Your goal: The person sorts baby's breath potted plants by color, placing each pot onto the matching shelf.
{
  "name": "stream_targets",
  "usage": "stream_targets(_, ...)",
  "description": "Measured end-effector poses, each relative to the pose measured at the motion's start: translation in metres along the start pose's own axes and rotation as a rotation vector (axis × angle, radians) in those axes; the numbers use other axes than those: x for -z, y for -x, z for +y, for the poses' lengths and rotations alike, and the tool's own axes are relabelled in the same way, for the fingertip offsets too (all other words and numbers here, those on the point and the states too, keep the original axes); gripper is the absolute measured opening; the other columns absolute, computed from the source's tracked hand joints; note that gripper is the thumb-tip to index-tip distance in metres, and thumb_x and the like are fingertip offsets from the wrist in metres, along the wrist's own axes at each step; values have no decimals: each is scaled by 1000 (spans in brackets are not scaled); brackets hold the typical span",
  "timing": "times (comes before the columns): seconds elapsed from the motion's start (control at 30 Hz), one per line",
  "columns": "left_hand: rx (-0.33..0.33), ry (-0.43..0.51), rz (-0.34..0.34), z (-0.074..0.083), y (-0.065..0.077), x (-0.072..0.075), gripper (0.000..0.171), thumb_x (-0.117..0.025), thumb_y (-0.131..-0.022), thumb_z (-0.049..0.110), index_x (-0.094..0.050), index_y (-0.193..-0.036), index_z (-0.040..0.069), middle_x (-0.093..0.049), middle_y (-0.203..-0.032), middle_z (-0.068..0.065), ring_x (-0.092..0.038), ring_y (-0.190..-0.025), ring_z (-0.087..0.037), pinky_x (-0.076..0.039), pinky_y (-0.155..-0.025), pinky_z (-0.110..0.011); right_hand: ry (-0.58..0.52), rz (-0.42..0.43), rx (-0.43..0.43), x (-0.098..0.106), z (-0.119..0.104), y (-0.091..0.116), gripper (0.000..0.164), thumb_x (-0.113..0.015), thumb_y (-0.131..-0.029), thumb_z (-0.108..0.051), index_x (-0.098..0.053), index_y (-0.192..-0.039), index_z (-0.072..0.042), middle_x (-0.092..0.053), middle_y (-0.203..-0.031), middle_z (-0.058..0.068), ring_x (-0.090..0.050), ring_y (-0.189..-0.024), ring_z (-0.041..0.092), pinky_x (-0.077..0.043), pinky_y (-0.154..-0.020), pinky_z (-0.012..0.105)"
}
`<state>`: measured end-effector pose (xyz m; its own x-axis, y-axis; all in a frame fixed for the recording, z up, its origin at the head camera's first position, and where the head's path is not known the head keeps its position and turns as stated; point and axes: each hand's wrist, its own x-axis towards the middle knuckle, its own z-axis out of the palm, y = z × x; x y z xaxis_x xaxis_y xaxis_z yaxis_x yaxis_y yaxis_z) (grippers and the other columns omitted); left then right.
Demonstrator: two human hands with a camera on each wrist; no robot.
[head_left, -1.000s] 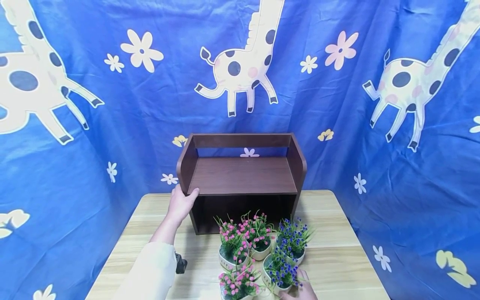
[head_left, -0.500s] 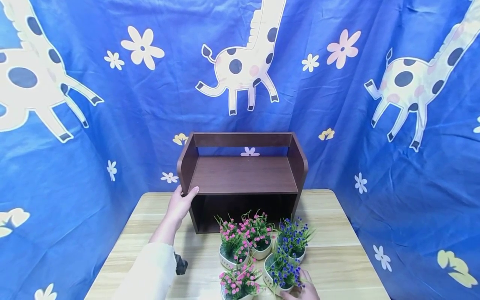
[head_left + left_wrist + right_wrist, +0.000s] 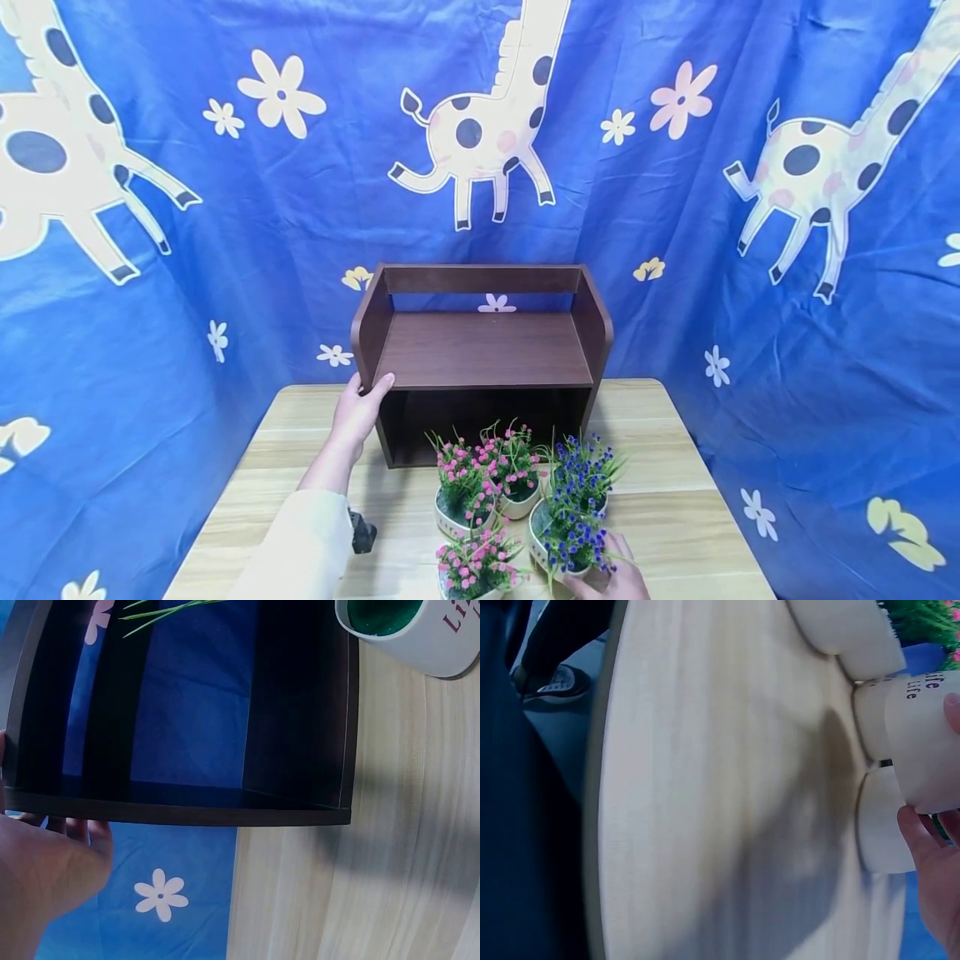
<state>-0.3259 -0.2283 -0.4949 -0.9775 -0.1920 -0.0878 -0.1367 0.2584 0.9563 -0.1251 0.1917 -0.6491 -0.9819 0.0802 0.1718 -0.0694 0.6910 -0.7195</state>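
Note:
My left hand (image 3: 358, 414) grips the left side panel of a dark brown two-tier shelf (image 3: 487, 350), thumb in front. In the left wrist view, the fingers of that hand lie behind the panel. At the lower right of the head view, my right hand (image 3: 617, 575) holds a white flowerpot (image 3: 930, 750) of blue flowers (image 3: 577, 537), with lettering on its side. Part of that hand is cut off in the right wrist view. Whether the pot's base touches the table is hard to tell. Another pot of blue flowers (image 3: 581, 467) is directly behind it, partly hidden.
Several pots of pink flowers (image 3: 465, 471) stand left of the blue ones, in front of the shelf. A pale wooden table (image 3: 667, 517) bears everything. Blue curtains (image 3: 315, 208) with giraffes surround it. A black device (image 3: 363, 533) is on my left wrist.
My right hand has shifted slightly forward and right, and the pot of blue flowers has moved up against the one behind. My left hand keeps its grip on the shelf.

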Motion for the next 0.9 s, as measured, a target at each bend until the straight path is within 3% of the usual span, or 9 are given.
stream_targets(0.17,-12,-3,4,-1,-1,-1,75,-64,-106,54,-41,-165,13,-42,-171,-24,-36,-161,-41,-28,-136,-57,-29,13,33,11,-14,-2,92,-99,-71,-42,-63,-143,1,-65,-142,19,-68,-125,44,-62,-99,62)
stream_targets(0.33,-14,1,9,-3,-2,-1,75,-63,-106,54,-41,-165,13,-41,-171,-23,-35,-162,-41,-27,-136,-57,-38,43,76,20,-27,-3,91,-98,-73,-41,-61,-145,2,-64,-145,26,-66,-126,51,-60,-98,69)
stream_targets(0.43,-12,5,10,-3,-2,-2,76,-63,-106,55,-40,-165,13,-41,-171,-23,-35,-162,-41,-27,-136,-57,-6,109,166,22,-32,-5,92,-101,-70,-39,-63,-143,1,-67,-142,24,-68,-125,46,-62,-95,67)
stream_targets(0.5,-11,6,9,-3,-1,-2,76,-63,-106,56,-40,-165,14,-41,-172,-23,-35,-162,-41,-27,-136,-58,7,160,236,24,-33,-6,93,-102,-67,-38,-64,-143,-1,-70,-141,19,-69,-125,34,-63,-94,64)
stream_targets(0.6,-9,4,7,-4,-1,-2,77,-63,-106,56,-39,-166,15,-40,-172,-23,-34,-163,-41,-27,-136,-58,22,234,352,26,-34,-8,94,-104,-62,-35,-66,-143,-6,-72,-137,14,-66,-126,12,-65,-93,54)
stream_targets(0.7,-9,4,8,-4,-1,-2,77,-63,-106,57,-39,-166,15,-39,-173,-23,-33,-163,-41,-26,-136,-58,-12,254,416,30,-38,-10,94,-105,-63,-34,-66,-145,-9,-70,-137,13,-58,-130,-2,-59,-103,28)
stream_targets(0.8,-5,6,9,-4,-1,-3,77,-62,-106,57,-39,-166,15,-39,-173,-23,-33,-163,-41,-26,-136,-58,-30,260,455,34,-45,-11,94,-104,-64,-32,-65,-146,-11,-69,-137,14,-55,-133,-4,-39,-113,7)
stream_targets(0.9,2,17,6,-4,-1,-3,77,-62,-107,56,-38,-167,14,-38,-173,-24,-32,-164,-41,-26,-136,-59,-37,266,457,40,-55,-12,91,-105,-62,-25,-67,-143,-10,-70,-137,14,-55,-134,-3,-32,-114,2)
